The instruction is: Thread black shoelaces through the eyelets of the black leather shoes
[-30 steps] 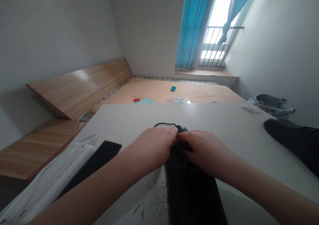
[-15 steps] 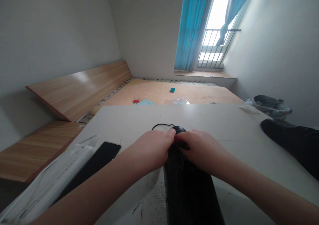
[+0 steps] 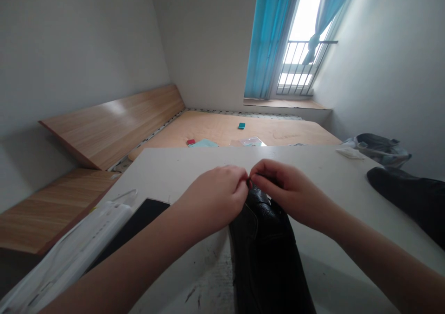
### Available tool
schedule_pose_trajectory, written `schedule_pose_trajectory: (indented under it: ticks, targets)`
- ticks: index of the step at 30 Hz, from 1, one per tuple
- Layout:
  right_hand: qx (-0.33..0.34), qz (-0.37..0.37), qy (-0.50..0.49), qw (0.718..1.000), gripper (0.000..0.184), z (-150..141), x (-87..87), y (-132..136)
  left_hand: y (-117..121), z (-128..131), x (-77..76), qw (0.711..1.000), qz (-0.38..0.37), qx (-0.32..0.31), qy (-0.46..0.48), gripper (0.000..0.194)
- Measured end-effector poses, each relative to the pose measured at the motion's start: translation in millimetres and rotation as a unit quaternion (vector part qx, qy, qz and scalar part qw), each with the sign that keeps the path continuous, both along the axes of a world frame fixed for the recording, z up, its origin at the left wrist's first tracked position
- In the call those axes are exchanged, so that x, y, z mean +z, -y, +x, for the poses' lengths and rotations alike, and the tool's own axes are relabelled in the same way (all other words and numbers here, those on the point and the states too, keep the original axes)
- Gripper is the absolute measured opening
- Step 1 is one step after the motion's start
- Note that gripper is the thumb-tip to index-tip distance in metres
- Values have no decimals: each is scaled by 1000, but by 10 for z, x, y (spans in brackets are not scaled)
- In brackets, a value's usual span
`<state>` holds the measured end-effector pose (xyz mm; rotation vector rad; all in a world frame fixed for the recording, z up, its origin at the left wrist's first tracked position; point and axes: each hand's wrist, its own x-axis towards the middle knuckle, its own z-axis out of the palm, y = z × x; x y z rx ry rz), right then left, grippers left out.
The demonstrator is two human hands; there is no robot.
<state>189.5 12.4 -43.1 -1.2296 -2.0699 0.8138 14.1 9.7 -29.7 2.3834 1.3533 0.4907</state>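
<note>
A black leather shoe [image 3: 267, 253] lies on the white table [image 3: 320, 175] straight ahead of me, its toe pointing away. My left hand [image 3: 217, 200] and my right hand [image 3: 285, 191] meet just above the shoe's front. Both are closed in a pinch, fingertip to fingertip, on a thin black lace that barely shows between them. The toe of the shoe is hidden behind my fingers.
A second black shoe [image 3: 406, 195] lies at the table's right edge. A white power strip [image 3: 66, 258] and a black phone [image 3: 139, 223] sit at the left. Beyond the table lie a bare wooden bed board [image 3: 243, 131] with small items, a bin bag [image 3: 380, 147] and a window.
Both hands have lifted and moved forward above the shoe's toe. The black lace loop that lay on the table past the toe is no longer visible there.
</note>
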Motion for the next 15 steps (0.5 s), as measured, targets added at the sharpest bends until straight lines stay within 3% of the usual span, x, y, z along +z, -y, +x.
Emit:
schedule_pose_trajectory:
  ticks: [3,10,15]
  targets:
    - [13,-13,-146,989,20,53,101,-12,14,3,81,997,-1,-13,78,27]
    - [7,-67,-198,978,40,97,131,74,80,30,88,973,3,-40,225,28]
    - [39,-158,-282,945,23,60,94,128,54,48,41,958,-9,-4,288,7]
